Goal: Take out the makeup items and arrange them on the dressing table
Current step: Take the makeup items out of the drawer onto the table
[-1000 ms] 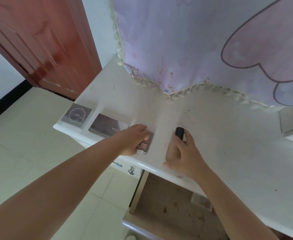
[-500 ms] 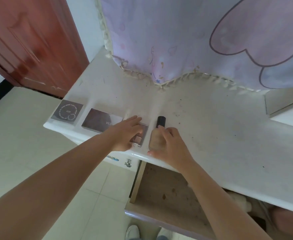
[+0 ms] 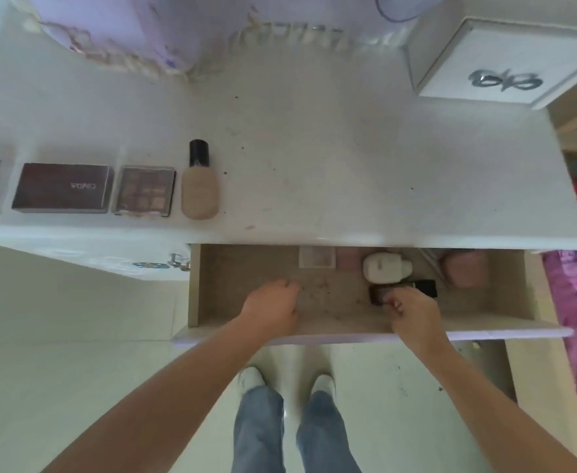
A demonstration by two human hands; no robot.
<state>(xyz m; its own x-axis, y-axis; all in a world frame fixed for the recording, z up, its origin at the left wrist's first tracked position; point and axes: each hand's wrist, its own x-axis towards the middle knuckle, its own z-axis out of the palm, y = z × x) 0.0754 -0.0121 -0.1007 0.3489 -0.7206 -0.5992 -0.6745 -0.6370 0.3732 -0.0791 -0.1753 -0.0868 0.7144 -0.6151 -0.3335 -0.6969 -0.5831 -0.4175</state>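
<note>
Foundation bottle point(image 3: 200, 186) lies on bench point(image 3: 348, 158) left part, right of 2 palettes point(image 3: 63, 187) point(image 3: 144, 190). Open drawer point(image 3: 246, 278) below: right hand point(image 3: 413, 310) fingers curled on black item point(image 3: 382, 294); left hand point(image 3: 273, 307) loosely curled, empty. White bottle point(image 3: 384, 267) farther.

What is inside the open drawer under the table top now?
In the drawer: a white bottle, a clear square case, a pink case, and a black item at the right hand. The left hand is empty. The table top covers the back part.
</note>
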